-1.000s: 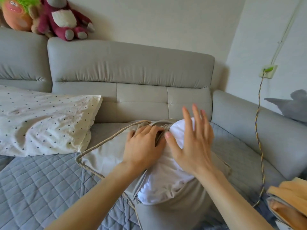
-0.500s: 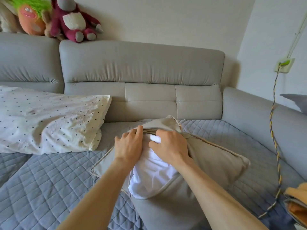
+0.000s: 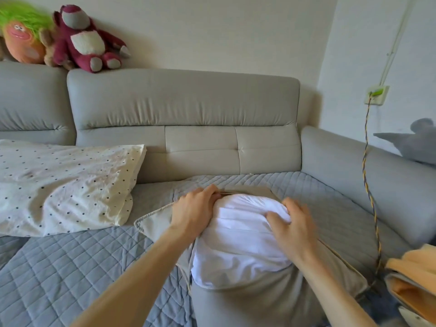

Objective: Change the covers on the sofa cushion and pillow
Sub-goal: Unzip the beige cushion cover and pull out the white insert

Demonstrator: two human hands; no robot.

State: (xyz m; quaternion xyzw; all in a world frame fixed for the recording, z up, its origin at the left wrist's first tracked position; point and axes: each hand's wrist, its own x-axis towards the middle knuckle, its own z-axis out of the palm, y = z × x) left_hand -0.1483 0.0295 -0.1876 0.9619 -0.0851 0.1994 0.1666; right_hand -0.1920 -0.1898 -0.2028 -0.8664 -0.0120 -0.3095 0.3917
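A white cushion insert (image 3: 238, 246) bulges out of a beige piped cushion cover (image 3: 155, 223) lying on the sofa seat in front of me. My left hand (image 3: 194, 212) grips the cover's open edge at the far left of the insert, fingers curled over the rim. My right hand (image 3: 292, 226) grips the white insert on its right side, with the fingers dug into the fabric. A polka-dot pillow (image 3: 63, 185) lies to the left against the backrest.
The grey sofa (image 3: 184, 109) has a quilted blue-grey seat pad (image 3: 70, 267). Plush toys (image 3: 87, 41) sit on the backrest. A braided cable (image 3: 371, 197) hangs from a wall socket at right. Orange folded fabric (image 3: 415, 274) lies at the lower right, a grey plush (image 3: 417, 140) on the armrest.
Much more of the white insert shows outside the cover than half a second ago. My right hand has shifted right onto the insert's side; my left hand stays on the cover's edge.
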